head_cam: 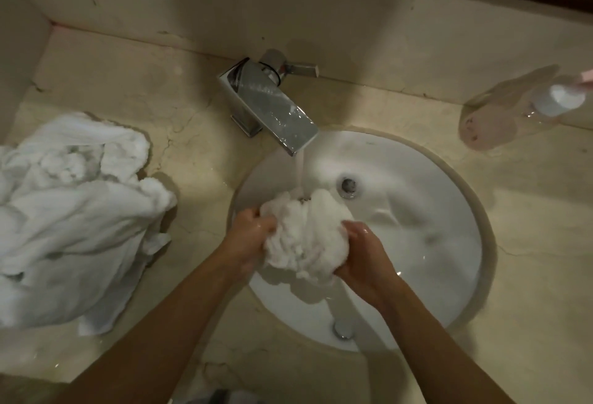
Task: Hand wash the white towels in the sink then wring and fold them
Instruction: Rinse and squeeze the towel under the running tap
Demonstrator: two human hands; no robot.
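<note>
Washing a towel under running water

Left hand (pixel 253 236) and right hand (pixel 362 252) squeeze the bunched white towel (pixel 305 236) over the sink (pixel 433 211), mid-frame.

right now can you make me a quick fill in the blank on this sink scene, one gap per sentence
1. The bunched white towel is held by ____ hands, the left hand and the right hand.
2. Water from the square chrome faucet is ____.
3. The crumpled pile of white towels lies on the counter to the ____ of the round white sink.
4. The clear glass tumbler stands on the beige marble ____.

Missing words: both; running; left; counter
</note>
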